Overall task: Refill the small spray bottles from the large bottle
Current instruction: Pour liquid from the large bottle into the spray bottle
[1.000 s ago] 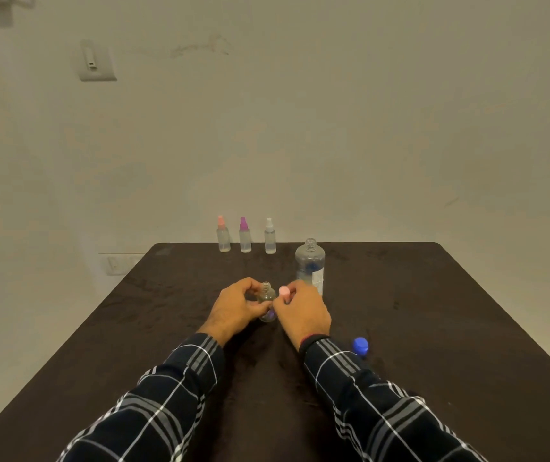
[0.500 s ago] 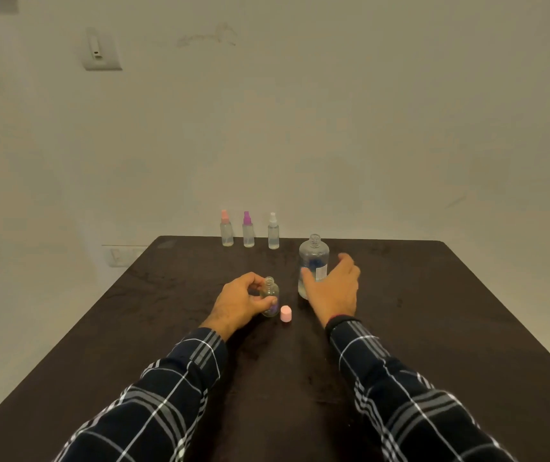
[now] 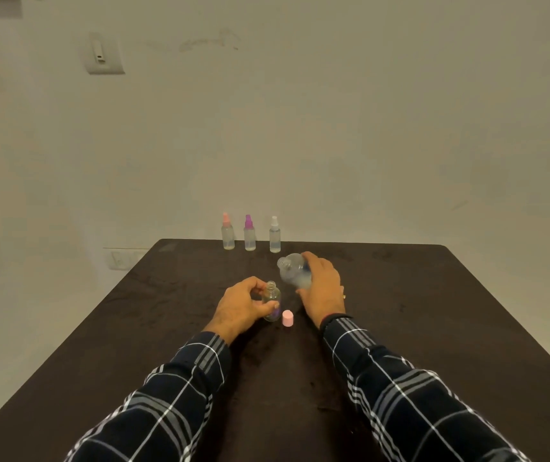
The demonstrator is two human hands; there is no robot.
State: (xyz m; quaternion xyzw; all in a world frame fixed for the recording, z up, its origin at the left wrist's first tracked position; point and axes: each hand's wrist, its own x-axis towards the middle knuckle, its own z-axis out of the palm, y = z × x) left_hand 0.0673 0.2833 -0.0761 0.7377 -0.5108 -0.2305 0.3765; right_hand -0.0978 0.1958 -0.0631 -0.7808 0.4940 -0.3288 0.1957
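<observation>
**Pour step: large bottle tilted toward open small bottle**

Right hand [image 3: 323, 288]: wrapped around large bottle [image 3: 293, 271], uncapped, mouth tipped left. Left hand [image 3: 243, 305]: clasping open small bottle [image 3: 272, 300], upright on table [image 3: 433, 311]. Pink cap [image 3: 288, 318] just right of it. Far edge: three capped spray bottles [image 3: 249, 233]. Next, likely: align mouth over narrow neck; pour slowly.
</observation>
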